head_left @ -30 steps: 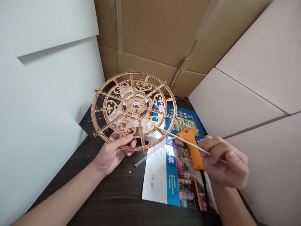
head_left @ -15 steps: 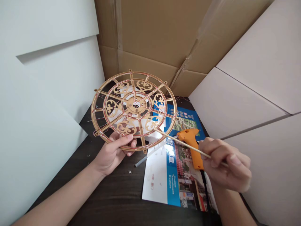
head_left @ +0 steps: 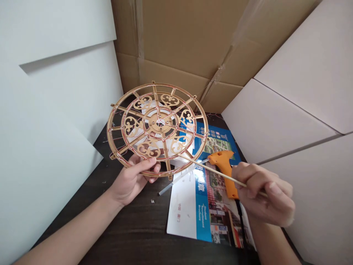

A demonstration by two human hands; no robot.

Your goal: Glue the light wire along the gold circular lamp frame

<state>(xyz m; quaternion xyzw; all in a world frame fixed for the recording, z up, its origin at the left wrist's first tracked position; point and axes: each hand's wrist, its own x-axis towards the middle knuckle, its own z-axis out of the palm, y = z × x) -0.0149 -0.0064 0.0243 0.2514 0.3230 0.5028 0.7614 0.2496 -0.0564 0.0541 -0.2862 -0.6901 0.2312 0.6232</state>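
My left hand (head_left: 135, 179) holds a round gold filigree wheel (head_left: 159, 123) up by its lower rim, with the thumb across the front and the fingers behind. The wheel has spokes, scrollwork and thin red lines along its bars. My right hand (head_left: 261, 193) pinches a thin wooden stick (head_left: 215, 171) between thumb and fingers. The stick's tip lies over the wheel's lower right part, though I cannot tell whether it touches. Just under the stick, near my right hand, lies an orange glue gun (head_left: 222, 159), partly hidden by my fingers.
The glue gun rests on a blue and white student recruitment brochure (head_left: 202, 217), and a clear glue stick (head_left: 168, 187) lies beside it on the dark wood table (head_left: 124, 235). A white block (head_left: 179, 160) sits behind the wheel. Cardboard (head_left: 179, 40) and pale boards (head_left: 55, 92) wall the back and sides.
The stick's tip has slid down and slightly left across the wheel's lower right part. My right hand has shifted a little. The wheel and my left hand have barely moved.
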